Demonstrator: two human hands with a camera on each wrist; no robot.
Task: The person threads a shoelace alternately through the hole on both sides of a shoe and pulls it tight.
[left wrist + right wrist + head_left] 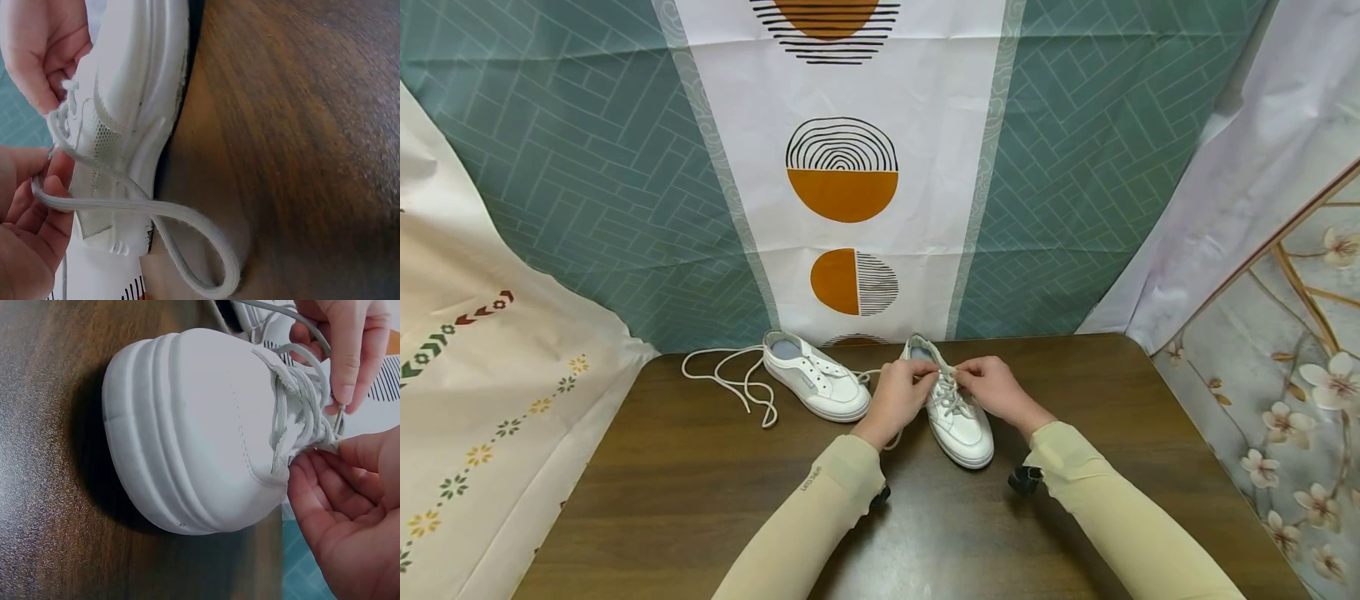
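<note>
A white lace-up sneaker (966, 437) stands on the table with its toe toward me, laces crossed over its front. My left hand (901, 392) is at the upper eyelets, pinching a pale shoelace (134, 204) near its tip between thumb and finger. The lace's slack hangs in a long loop beside the shoe in the left wrist view. Across from it, my right hand (362, 506) pinches the edge of the sneaker's eyelet flap between thumb and curled fingers. The fingertips of both hands nearly meet there. The exact eyelet is hidden by fingers.
Left of the hands, a second white sneaker (816, 379) sits on the brown wooden table (700, 500). Its loose lace (730, 383) trails out to the left. A patterned curtain (1045, 167) hangs behind the table's far edge. Dark wrist devices (1024, 481) are below the sleeves.
</note>
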